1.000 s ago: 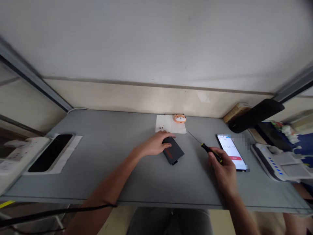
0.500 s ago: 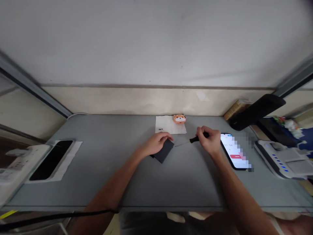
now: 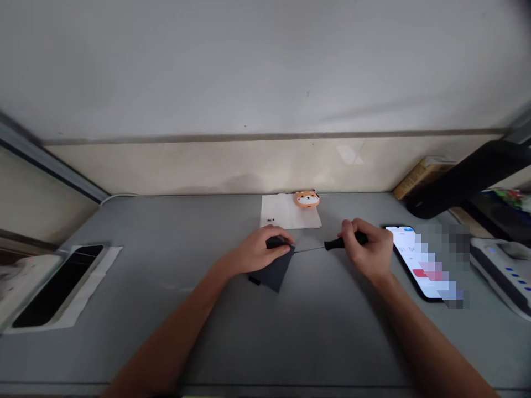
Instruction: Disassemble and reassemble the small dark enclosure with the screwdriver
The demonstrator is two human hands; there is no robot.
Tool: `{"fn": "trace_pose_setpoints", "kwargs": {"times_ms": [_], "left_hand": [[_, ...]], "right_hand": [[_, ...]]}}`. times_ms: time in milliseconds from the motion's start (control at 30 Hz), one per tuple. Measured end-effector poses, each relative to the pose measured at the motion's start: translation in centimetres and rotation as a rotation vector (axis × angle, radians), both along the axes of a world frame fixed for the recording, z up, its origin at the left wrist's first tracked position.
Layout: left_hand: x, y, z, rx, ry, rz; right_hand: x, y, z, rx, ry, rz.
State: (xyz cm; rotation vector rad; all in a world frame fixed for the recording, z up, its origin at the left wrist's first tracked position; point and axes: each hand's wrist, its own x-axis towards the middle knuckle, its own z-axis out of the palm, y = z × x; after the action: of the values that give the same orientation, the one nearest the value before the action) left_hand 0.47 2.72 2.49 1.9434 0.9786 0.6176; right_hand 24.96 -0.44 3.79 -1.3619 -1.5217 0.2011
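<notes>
My right hand [image 3: 370,249] is wrapped round the black handle of a screwdriver [image 3: 334,244], whose thin metal shaft points left. The tip meets, or nearly meets, the edge of a flat dark grey piece [image 3: 276,275] with a small black tab at its lower left. My left hand [image 3: 258,251] grips this piece from above, fingers curled over its upper part and thumb along it. What lies under the fingers is partly hidden. Just behind, a white paper sheet [image 3: 279,209] holds several tiny dark bits [image 3: 271,220] and an orange animal-face case [image 3: 307,199].
At right lies a lit phone [image 3: 415,262] beside a white power strip [image 3: 504,276]. A black cylinder [image 3: 460,182] leans near a book-like box [image 3: 418,174]. To the left, a dark-screened phone [image 3: 60,284] rests on white paper. A wall [image 3: 207,166] borders the grey desk [image 3: 174,221].
The view has moved closer to the desk. My left thumb now lies over the grey piece, which is turned slightly, and the screwdriver tip is nearer its edge.
</notes>
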Motion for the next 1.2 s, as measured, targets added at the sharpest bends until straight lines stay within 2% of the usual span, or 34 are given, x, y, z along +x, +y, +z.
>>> {"fn": "trace_pose_setpoints", "kwargs": {"times_ms": [467, 700, 833, 933, 1100, 1200], "left_hand": [[0.2, -0.1, 0.1, 0.041, 0.036, 0.006], [0.4, -0.4, 0.0, 0.103, 0.059, 0.000], [0.8, -0.7, -0.3, 0.198, 0.053, 0.004], [1.3, -0.8, -0.5, 0.204, 0.066, 0.014], [1.2, -0.2, -0.6, 0.172, 0.079, 0.095], [0.0, 1.0, -1.0, 0.287, 0.099, 0.257]], "right_hand": [[0.0, 0.3, -0.3, -0.053, 0.016, -0.001], [0.0, 0.4, 0.4, -0.057, 0.158, -0.067], [0.0, 0.8, 0.2, -0.094, 0.237, -0.114], [-0.1, 0.9, 0.0, -0.117, 0.263, -0.103], [0.0, 1.0, -0.1, -0.102, 0.288, -0.112], [0.1, 1.0, 0.0, -0.110, 0.327, -0.140]]}}
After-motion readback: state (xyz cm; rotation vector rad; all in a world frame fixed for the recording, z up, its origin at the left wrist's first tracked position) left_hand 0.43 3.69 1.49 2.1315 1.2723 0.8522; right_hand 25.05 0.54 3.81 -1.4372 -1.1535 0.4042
